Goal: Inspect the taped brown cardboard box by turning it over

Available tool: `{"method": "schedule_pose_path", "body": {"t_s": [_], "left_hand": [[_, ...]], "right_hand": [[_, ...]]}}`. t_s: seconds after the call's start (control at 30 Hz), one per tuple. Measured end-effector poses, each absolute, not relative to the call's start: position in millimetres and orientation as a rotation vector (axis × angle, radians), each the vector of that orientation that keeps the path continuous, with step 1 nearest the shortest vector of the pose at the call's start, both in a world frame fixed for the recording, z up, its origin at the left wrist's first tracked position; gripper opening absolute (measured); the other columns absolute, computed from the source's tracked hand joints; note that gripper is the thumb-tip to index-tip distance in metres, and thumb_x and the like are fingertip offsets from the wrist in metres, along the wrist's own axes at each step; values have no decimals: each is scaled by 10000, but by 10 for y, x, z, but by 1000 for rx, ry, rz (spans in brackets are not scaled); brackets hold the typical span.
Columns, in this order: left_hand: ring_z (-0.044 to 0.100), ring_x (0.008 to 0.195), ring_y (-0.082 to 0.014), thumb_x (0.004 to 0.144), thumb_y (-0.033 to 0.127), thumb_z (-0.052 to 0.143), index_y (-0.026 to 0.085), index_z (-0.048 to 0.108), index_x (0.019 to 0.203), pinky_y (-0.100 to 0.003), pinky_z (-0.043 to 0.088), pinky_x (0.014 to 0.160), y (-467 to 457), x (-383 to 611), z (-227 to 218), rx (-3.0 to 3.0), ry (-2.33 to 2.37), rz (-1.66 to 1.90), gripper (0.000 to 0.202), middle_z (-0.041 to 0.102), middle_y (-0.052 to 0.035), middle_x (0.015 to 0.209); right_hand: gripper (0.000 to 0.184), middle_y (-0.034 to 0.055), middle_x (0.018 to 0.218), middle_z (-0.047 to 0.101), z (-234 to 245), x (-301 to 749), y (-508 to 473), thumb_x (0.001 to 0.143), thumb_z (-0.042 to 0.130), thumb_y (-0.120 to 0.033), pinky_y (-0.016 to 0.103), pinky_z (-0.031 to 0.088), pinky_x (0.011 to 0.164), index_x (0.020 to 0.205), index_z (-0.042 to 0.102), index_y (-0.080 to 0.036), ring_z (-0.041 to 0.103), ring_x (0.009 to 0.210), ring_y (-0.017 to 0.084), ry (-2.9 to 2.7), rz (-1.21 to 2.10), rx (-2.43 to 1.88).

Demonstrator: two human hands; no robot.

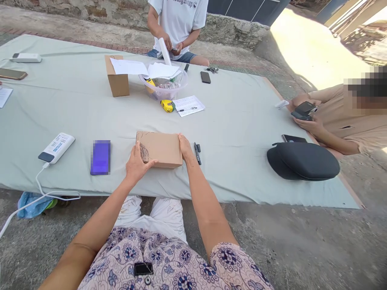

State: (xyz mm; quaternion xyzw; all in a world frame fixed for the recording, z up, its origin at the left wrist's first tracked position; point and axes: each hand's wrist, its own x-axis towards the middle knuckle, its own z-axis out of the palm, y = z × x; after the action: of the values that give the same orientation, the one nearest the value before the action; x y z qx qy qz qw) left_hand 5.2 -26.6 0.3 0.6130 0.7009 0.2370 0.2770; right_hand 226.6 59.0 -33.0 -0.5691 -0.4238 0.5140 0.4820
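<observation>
You have both hands on a flat brown cardboard box (161,150), which lies on the pale green cloth (238,173) toward its near edge. Your left hand (137,163) sits partly open at the box's left end, fingers across the near corner, just below a dark scribble (144,152). Your right hand (185,147) curls over the right end. You cannot tell how firmly either grips. A black marker pen (197,153) lies just right of your right hand, and a white power bank (56,148) lies well left.

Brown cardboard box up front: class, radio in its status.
Left hand, right hand on brown cardboard box. Box flat on pale green cloth. Black marker beside it.
</observation>
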Motion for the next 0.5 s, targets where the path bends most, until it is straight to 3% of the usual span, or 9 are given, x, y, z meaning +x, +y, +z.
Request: {"method": "schedule_pose_path", "body": {"t_s": [0.1,0.27,0.4,0.5], "left_hand": [[278,1567,-366,792,556,720,160,119,1632,-540,388,1207,-292,0,-30,1525,1816,712,1106,251,-168,1696],[346,1540,-309,905,457,578,183,257,1599,-494,298,1264,-308,-125,-162,1360,1673,886,812,375,-148,1646],[525,1365,-302,907,477,561,188,360,1558,-458,445,1139,-200,-220,-106,1228,1677,915,740,477,-172,1519],[615,1158,-272,906,517,562,220,406,1539,-443,501,1028,-98,-262,67,1256,1748,906,717,531,-164,1361]], "right_hand": [[632,52,1004,736,-348,2276,524,792,489,-821,334,528,762,908,671,-228,631,856,195,-1008,1245,-1377],[641,61,983,734,-340,2261,400,771,507,-839,365,534,773,910,670,-235,627,852,211,-1000,1194,-1395],[600,51,960,717,-260,2217,287,807,494,-801,364,524,747,951,665,-245,612,805,202,-1016,1159,-1383],[525,58,1098,713,-180,2153,220,871,467,-723,374,527,845,1001,666,-254,645,935,214,-1070,1066,-1289]]}}
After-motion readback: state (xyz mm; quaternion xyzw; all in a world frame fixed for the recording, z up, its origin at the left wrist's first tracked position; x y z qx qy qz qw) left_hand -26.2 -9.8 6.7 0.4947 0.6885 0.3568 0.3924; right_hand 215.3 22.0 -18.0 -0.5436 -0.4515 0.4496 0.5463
